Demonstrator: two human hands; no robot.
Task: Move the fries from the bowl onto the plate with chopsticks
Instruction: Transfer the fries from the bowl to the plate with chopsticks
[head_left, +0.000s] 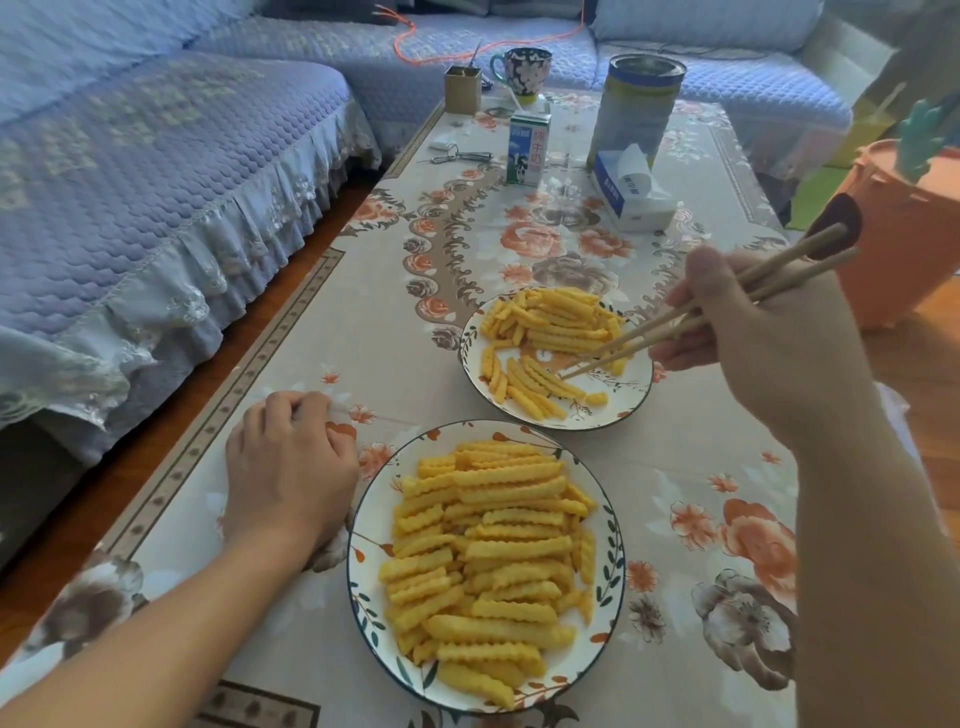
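Two white leaf-patterned dishes stand on the table. The near dish (363, 566) is piled with crinkle-cut fries (488, 545). The far dish (631, 387) holds a smaller heap of fries (550, 322) at its back and a few loose ones in front. My right hand (769, 338) grips a pair of wooden chopsticks (675, 325). Their tips reach down into the far dish, close to the loose fries, and I see no fry pinched between them. My left hand (291, 467) rests on the table to the left of the near dish, fingers loosely curled and holding nothing.
A floral cloth covers the table (701, 519). Further back stand a milk carton (529, 149), a tissue pack (631, 192), a tall tin (636, 111), a mug (524, 70) and a small box (461, 89). A sofa (130, 182) runs along the left. An orange bin (914, 234) is at the right.
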